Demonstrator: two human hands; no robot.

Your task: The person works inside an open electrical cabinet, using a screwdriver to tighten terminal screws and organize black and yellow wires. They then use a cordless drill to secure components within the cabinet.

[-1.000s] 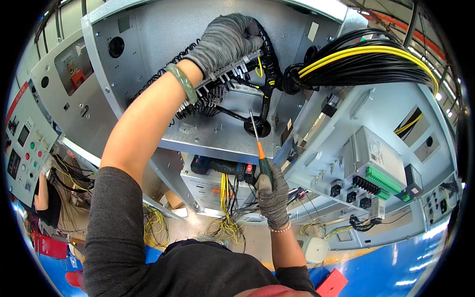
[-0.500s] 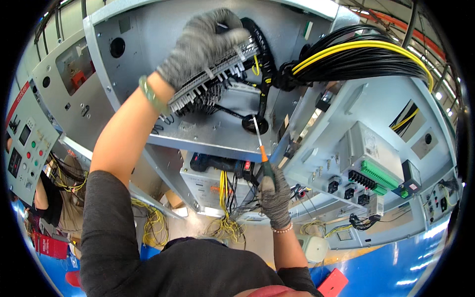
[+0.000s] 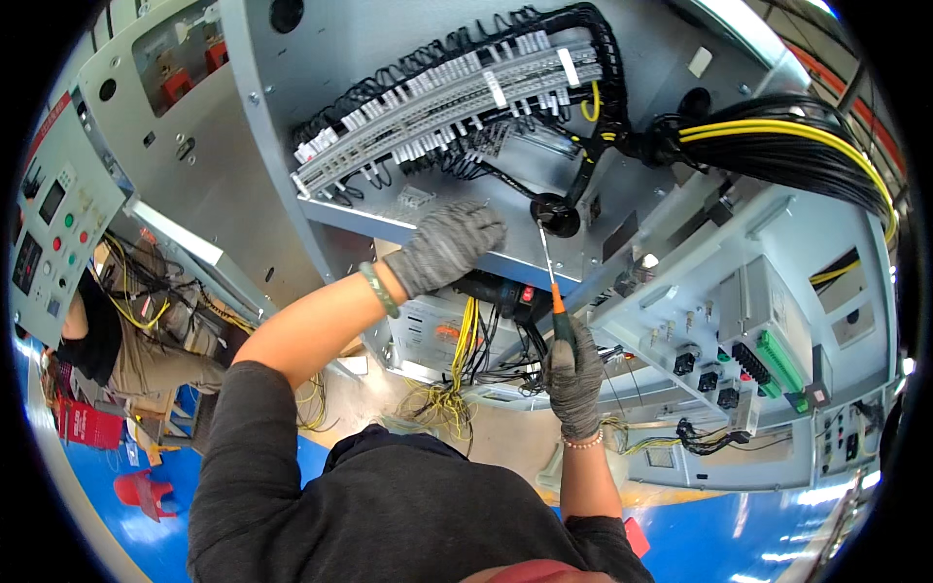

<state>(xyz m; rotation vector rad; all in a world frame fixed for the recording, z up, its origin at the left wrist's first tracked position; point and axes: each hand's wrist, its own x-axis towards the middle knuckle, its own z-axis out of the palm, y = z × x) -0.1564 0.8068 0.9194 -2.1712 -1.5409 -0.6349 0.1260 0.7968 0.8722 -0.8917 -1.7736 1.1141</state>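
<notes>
My right hand (image 3: 573, 381), in a grey knit glove, grips a screwdriver (image 3: 562, 325) with an orange and dark green handle. The shaft points up and away, its tip close in view to the black round cable opening (image 3: 555, 216) in the cabinet's grey panel. My left hand (image 3: 449, 245), gloved alike, is over the panel's front edge with fingers curled together; whether something small is in them is hidden. Beyond it, a long terminal strip (image 3: 437, 117) with white-tagged black wires slants across the cabinet. A black wire harness (image 3: 607, 87) bends down from its right end.
A thick bundle of black and yellow cables (image 3: 777, 146) hangs at right, above a door panel carrying a grey module (image 3: 768, 316). Below the edge lies a blue-black power tool (image 3: 491, 291) near yellow wires (image 3: 466, 340). Another person (image 3: 146, 340) is at far left.
My left hand has come off the terminal strip, down to the panel's front edge. My right hand still holds the screwdriver. The view has shifted, with the cabinet now higher and further right.
</notes>
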